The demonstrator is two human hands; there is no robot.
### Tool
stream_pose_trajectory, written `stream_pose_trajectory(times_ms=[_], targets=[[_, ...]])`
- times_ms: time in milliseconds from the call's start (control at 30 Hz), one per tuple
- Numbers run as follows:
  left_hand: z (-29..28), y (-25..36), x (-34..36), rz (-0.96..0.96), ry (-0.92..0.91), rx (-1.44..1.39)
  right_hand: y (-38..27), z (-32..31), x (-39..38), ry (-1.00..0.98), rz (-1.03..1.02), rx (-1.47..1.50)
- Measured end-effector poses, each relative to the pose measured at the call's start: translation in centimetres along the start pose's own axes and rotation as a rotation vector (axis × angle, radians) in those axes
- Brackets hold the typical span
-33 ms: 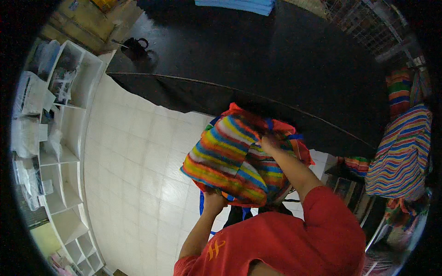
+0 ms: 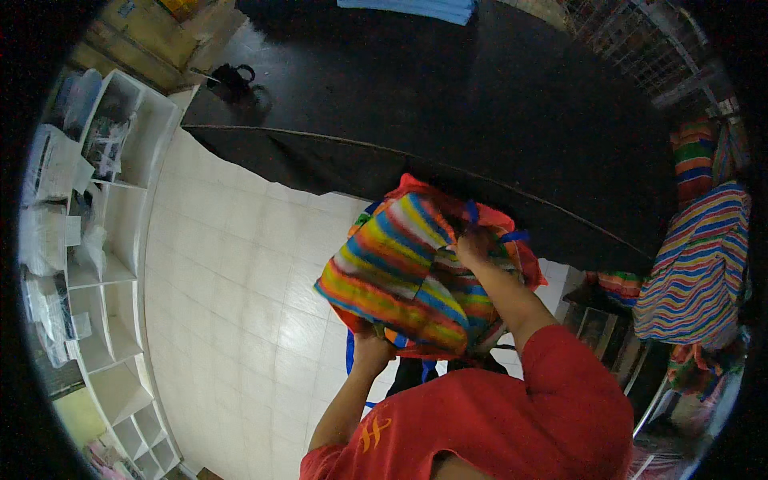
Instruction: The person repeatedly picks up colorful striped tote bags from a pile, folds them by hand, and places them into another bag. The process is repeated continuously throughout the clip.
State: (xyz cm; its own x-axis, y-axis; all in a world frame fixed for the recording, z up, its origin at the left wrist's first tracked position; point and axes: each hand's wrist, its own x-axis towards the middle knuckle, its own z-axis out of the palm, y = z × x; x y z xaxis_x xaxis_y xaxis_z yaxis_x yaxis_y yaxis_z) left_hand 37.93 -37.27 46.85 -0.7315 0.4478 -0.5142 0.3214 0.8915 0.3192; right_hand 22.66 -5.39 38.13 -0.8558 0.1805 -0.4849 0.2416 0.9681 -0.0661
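Observation:
A large bag [image 2: 392, 264] of multicoloured striped fabric, with orange-red edging and blue straps, hangs in front of me against the table's near side. My left hand [image 2: 373, 350] is closed on its lower left edge, the fingers partly tucked under the fabric. At the bag's upper right part, beside the red-orange rim and a blue strap [image 2: 514, 237], my right hand [image 2: 474, 245] is closed on the striped cloth. Folds and shadow hide some of its fingertips.
A table under black cloth [image 2: 448, 88] spans the far side, bearing a black mug-like object [image 2: 232, 80] and a folded blue stack [image 2: 416, 8]. White cubby shelves [image 2: 120, 232] with plastic-wrapped goods line the left. Striped bags [image 2: 696, 264] hang at the right above pale floor tiles [image 2: 232, 256].
The striped fabric has shifted slightly and its upper folds sit a little differently around my right hand. My left hand stays at the lower edge.

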Motion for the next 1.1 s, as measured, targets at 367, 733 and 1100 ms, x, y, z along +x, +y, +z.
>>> stream_pose_trajectory(times_ms=[367, 733, 1100], targets=[[-6.6, -1.6, 8.2, -0.441, 0.518, -0.137, -1.1, -0.9, -0.6, 0.502, -0.06, 0.275], [5.8, -11.4, 13.6, -0.575, 0.408, -0.821, -5.9, -12.1, -5.4, 0.34, -0.555, 0.407], [-4.4, -4.9, 3.4, -0.553, 0.135, -0.572, -3.7, 13.5, 1.1, -0.269, -0.458, 0.165]])
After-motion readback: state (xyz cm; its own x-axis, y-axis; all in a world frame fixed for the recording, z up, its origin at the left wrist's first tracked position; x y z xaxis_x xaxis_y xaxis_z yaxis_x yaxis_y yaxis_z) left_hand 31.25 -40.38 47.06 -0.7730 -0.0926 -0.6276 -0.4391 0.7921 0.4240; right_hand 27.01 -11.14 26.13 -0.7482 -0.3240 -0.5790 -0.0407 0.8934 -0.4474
